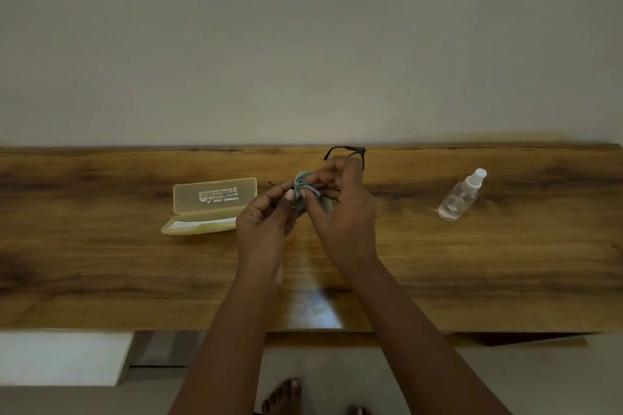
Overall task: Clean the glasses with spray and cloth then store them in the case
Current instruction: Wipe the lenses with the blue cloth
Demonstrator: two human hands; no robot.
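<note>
Your bare feet [281,396] show on the floor at the bottom edge, nearest the camera, below the near edge of the wooden table [101,266]. Your forearms reach up over that edge to mid-table. The glasses [347,150] are held above the table between both hands, mostly hidden; only a dark temple arm and a frame corner stick out past your right hand's fingers, toward the wall. Your left hand [266,222] pinches the grey-green cloth [301,187] with thumb and fingers curled round it, thumbnail up. Your right hand [344,209] is curled onto the frame and the cloth's other side; exact finger contact on the lens can't be told. The cloth is bunched between the two hands, and a flap hangs under the right fingers. The case [209,207], translucent yellow, lies open just left of your left hand, lid tipped up toward the wall with white print on it. The spray bottle [460,195] lies tilted well to the right, cap pointing up-right, apart from both hands. Bare tabletop runs between hands and bottle and along the near edge. The table's far edge meets a plain wall [303,44].
</note>
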